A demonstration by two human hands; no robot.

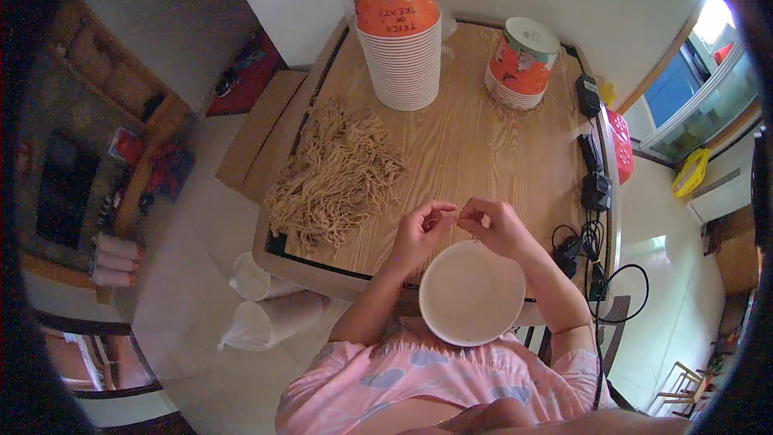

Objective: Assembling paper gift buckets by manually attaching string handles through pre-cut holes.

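Observation:
My left hand [424,229] and my right hand [493,228] meet fingertip to fingertip above the table's near edge. Both are closed in a pinch on a thin string [456,217], which shows only faintly between the fingers. Just below them, between my forearms, a white paper bucket [473,294] has its round, plain face turned up toward me. To the left of my hands lies a heaped tangle of tan strings [338,177] on the wooden table [459,145].
At the back stands a tall stack of upside-down paper buckets [398,56], orange and green on top. A shorter stack [523,64] is at the back right. Black adapters and cables [594,193] run along the right edge. Wrapped bucket stacks [278,318] lie on the floor.

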